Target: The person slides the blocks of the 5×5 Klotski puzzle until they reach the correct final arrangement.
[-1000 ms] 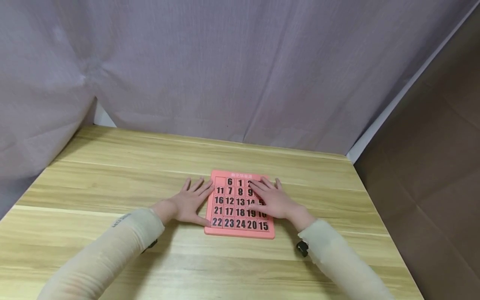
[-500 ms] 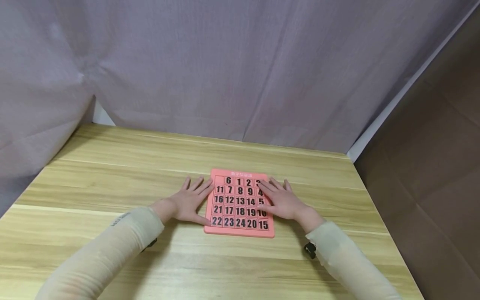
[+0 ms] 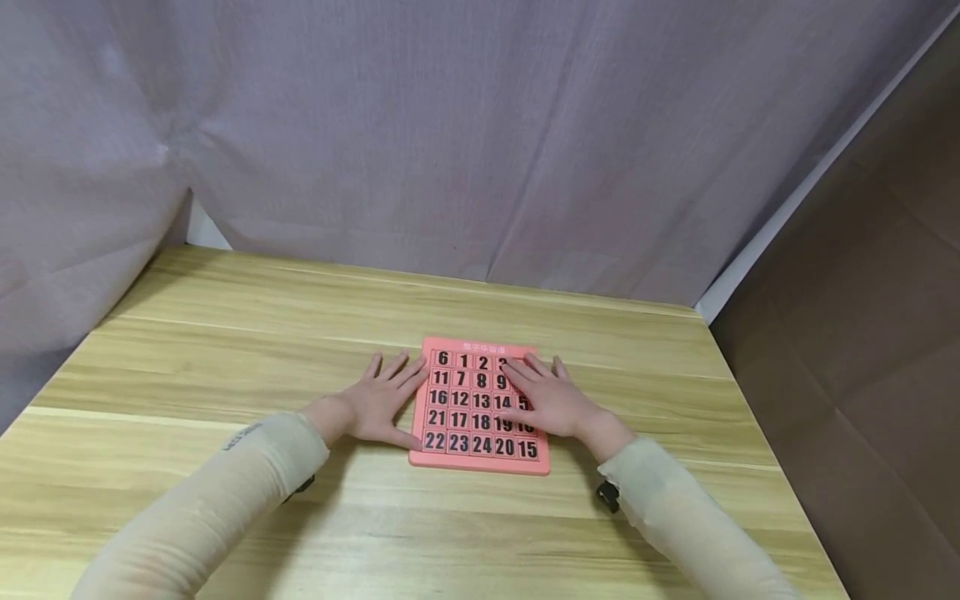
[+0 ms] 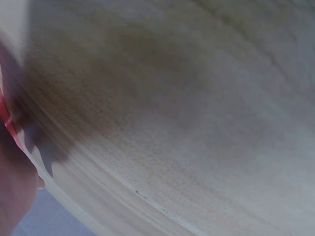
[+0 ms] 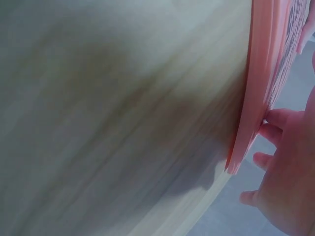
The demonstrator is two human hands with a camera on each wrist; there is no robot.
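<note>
A pink sliding number puzzle lies flat on the wooden table, its black-numbered tiles facing up. My left hand lies flat on the table with straight fingers against the puzzle's left edge. My right hand rests on the right columns of tiles, its fingertips reaching the top row near the 3. It hides several tiles on that side. In the right wrist view the puzzle's pink edge stands close, with the fingers beside it. The left wrist view shows mostly blurred table.
A grey curtain hangs along the table's back and left sides. A brown panel stands past the table's right edge. A small black wrist device sits under the right sleeve.
The top row of tiles has slid left, so the 6 now sits in the top-left corner. My right hand moved right, then came back left over the tiles. The left hand stayed put.
</note>
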